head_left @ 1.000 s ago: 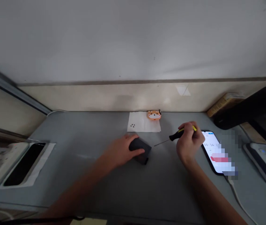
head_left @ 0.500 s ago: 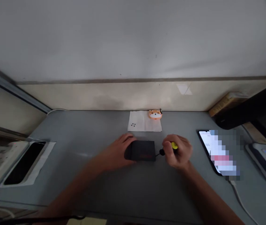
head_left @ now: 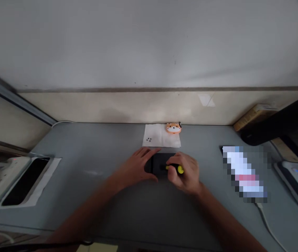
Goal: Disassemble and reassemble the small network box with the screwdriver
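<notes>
A small black box (head_left: 162,161) lies flat on the grey table (head_left: 128,206), in the middle. My left hand (head_left: 137,166) rests against its left side, fingers curled around the edge. My right hand (head_left: 185,172) is closed around a black and yellow screwdriver (head_left: 174,169), held over the box's top with its tip pointing left; the tip is hidden. Behind the box lies a white tissue (head_left: 156,138) with several tiny dark screws (head_left: 148,139) on it. An orange dog-faced figure (head_left: 173,128) sits at the tissue's back right corner.
A phone (head_left: 243,174) with a lit, blurred screen lies to the right, a white cable running from it. A power strip (head_left: 297,183) is at the far right. A black phone (head_left: 24,181) on white paper is at the left. A dark monitor edge (head_left: 277,122) overhangs the back right.
My right hand carried the screwdriver left from beside the phone to over the black box. My left hand turned the box from skewed to square and stayed on its left side.
</notes>
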A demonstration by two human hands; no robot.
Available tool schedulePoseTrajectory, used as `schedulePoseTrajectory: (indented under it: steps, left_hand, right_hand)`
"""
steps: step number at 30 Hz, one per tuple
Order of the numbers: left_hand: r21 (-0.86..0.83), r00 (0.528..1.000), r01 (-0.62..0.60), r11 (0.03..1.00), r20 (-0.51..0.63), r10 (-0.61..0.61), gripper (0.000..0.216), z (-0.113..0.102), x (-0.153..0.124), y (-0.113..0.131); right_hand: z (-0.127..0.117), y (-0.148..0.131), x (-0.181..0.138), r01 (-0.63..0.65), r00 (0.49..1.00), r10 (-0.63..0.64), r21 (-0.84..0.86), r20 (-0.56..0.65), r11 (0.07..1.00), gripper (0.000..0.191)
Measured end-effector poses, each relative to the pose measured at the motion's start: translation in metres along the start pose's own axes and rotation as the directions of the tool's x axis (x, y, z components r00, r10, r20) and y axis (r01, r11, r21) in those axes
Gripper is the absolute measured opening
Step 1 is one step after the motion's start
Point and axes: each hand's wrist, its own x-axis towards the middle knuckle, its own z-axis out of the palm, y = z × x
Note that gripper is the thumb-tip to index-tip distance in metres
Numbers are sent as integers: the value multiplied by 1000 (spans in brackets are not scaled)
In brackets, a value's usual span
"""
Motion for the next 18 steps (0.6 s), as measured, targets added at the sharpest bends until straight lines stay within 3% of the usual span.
schedulePoseTrajectory:
  steps: [5, 12, 18]
  left_hand:
    - [1, 1000, 2, 1000, -1, -2, 95, -5, -2, -2]
    - [13, 998, 66, 998, 8, -66, 86, -12, -4, -5]
    - [44, 999, 55, 998, -2, -54, 80, -16, -7, -4]
  right_hand:
    - [-8, 1, 9, -24, 1000, 24, -46, 9, 999, 18]
    - [-22, 16, 11, -242, 967, 235, -63, -101, 968, 25]
    - [-30, 26, 14, -299, 946, 278, -120, -167, 947, 28]
